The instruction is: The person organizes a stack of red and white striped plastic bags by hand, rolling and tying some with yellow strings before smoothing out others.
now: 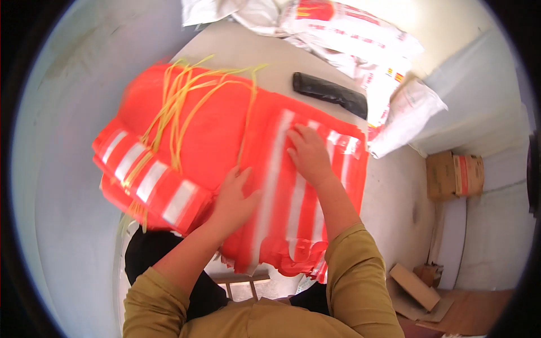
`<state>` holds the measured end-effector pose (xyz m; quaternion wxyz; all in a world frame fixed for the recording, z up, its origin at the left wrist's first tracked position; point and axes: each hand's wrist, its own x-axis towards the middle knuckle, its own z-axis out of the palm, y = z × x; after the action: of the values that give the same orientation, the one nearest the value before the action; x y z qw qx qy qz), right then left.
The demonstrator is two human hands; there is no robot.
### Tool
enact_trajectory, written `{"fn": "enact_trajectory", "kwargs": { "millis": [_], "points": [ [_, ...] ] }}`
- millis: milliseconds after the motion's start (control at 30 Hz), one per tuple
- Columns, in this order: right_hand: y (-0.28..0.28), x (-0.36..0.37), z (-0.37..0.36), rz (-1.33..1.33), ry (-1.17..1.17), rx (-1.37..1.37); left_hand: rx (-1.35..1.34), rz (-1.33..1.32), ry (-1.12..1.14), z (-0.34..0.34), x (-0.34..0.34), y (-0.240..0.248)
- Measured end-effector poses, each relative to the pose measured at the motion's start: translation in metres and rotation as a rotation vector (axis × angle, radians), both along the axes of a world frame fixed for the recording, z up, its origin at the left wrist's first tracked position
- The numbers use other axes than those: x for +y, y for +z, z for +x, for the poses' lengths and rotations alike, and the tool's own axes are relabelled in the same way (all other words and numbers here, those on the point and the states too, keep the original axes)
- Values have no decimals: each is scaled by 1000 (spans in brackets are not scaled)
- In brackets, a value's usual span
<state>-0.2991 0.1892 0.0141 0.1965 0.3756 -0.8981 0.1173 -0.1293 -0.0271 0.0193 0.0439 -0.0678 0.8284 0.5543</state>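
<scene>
Orange bags (208,129) with white stripes and yellow strings (180,96) lie stacked on the grey worktop (389,186). The left hand (234,197) rests open and flat on them; beside it the right hand (307,152) presses open on the striped part. A black tool (329,93) lies beyond, near white sacks (360,39).

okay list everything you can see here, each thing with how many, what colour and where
mesh bags: a stack, count unclear, orange-red with white stripes, on the table centre
drawstrings: several, yellow, loose over the stack's left part
table: one, grey, under the stack
dark flat object: one, black, on the table behind the stack
printed sacks: several, white with red, top right
cardboard box: one, brown, right, on the floor
left hand: flat on the stack
right hand: flat on the striped part
</scene>
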Motion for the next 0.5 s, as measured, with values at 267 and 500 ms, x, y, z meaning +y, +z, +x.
{"fn": "enact_trajectory", "kwargs": {
  "millis": [267, 500],
  "points": [
    [17, 91, 2, -325, -410, 138, 17, -99, -5, -5, 7, -3],
    [17, 156, 0, -775, -816, -603, 4, -202, -36, -9, 15, 1]
  ]
}}
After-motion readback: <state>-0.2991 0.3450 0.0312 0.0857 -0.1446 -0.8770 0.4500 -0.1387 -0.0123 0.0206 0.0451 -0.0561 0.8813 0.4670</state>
